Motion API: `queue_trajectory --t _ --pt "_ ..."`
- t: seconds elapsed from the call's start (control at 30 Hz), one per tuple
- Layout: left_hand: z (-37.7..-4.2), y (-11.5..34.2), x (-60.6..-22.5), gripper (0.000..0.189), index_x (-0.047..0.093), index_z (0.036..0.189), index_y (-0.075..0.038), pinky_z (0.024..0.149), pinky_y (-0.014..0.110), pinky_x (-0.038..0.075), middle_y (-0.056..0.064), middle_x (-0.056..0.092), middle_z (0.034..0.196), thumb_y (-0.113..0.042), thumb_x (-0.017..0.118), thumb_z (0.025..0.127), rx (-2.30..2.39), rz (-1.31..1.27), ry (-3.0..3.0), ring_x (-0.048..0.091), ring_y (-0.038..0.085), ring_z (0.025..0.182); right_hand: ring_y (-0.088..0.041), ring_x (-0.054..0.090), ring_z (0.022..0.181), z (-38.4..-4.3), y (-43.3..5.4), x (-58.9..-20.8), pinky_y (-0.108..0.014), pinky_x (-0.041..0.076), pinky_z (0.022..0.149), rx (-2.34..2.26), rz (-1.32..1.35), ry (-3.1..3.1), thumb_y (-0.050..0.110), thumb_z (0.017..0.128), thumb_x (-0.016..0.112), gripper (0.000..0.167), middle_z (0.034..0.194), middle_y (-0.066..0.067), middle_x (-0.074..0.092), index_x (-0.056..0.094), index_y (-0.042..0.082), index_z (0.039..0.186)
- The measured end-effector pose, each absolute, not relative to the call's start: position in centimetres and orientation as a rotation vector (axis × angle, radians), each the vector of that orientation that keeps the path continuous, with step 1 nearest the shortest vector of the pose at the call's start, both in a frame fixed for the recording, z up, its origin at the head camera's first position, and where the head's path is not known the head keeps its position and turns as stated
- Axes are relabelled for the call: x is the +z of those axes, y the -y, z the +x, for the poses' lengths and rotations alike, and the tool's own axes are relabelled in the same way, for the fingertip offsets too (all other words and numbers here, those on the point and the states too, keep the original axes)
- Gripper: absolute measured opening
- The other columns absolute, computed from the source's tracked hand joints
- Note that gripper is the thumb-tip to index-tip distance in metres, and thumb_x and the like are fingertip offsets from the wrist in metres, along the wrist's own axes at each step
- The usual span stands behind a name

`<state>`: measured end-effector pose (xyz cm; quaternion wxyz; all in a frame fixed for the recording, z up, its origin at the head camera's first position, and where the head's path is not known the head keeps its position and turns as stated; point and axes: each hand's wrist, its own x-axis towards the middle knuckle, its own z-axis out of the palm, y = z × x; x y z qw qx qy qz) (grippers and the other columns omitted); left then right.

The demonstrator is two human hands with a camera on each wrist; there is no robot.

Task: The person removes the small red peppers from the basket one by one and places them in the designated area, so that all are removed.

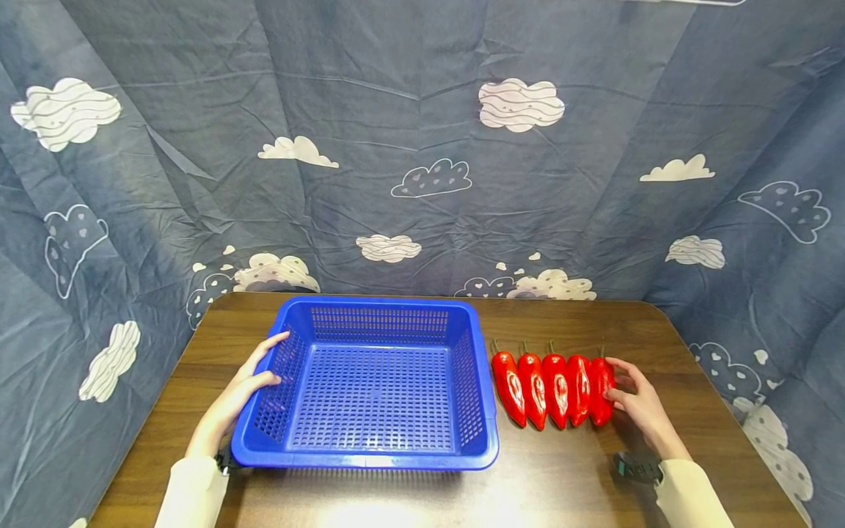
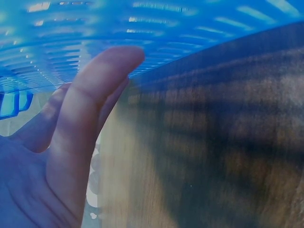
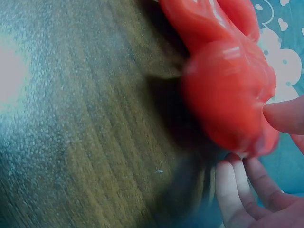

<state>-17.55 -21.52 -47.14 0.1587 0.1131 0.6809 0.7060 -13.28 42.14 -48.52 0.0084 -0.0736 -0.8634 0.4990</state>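
A blue plastic basket (image 1: 376, 460) with perforated walls sits on the left and middle of the table, its inside bare. My left hand (image 1: 231, 396) holds its left side, with fingertips over the rim; in the left wrist view a finger (image 2: 78, 123) lies against the slotted outer wall. To the basket's right, several glossy red peppers (image 1: 533, 389) lie side by side, stems toward the back. At the right end of the row, my right hand (image 1: 640, 403) grips the last red pepper (image 1: 599, 389) with thumb and fingertips, seen closely on the red pepper (image 3: 228, 95) in the right wrist view.
The brown wooden table (image 1: 541, 477) has rounded back corners and shows bare wood in front of the peppers. A dark blue-grey curtain (image 1: 422, 125) with white clouds hangs behind and at both sides. Dark bands (image 1: 637, 466) sit at the wrists, below cream sleeves.
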Motion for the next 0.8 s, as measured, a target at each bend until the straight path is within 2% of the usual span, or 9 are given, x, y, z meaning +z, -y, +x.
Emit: queue_trajectory --t 0.37,0.8 --pt "-17.50 21.42 -47.03 0.071 0.018 0.152 -0.023 0.079 0.049 0.048 0.027 0.018 0.146 0.002 0.041 0.090 2.021 0.311 -1.934 0.044 0.039 0.112 0.005 0.050 0.084 -12.96 -41.85 -48.25 -0.024 0.050 0.069 1.629 -0.296 2.662 -0.002 0.090 0.052 0.056 0.125 -0.037 0.041 0.027 -0.007 0.140" --pt "-17.76 21.69 -47.20 0.072 0.019 0.152 -0.023 0.079 0.050 0.048 0.027 0.020 0.146 0.002 0.042 0.088 2.007 0.271 -1.944 0.044 0.039 0.112 0.006 0.048 0.089 -12.46 -42.04 -48.14 -0.022 0.051 0.069 1.595 -0.271 2.566 -0.004 0.090 0.052 0.051 0.124 -0.033 0.041 0.031 -0.008 0.136"
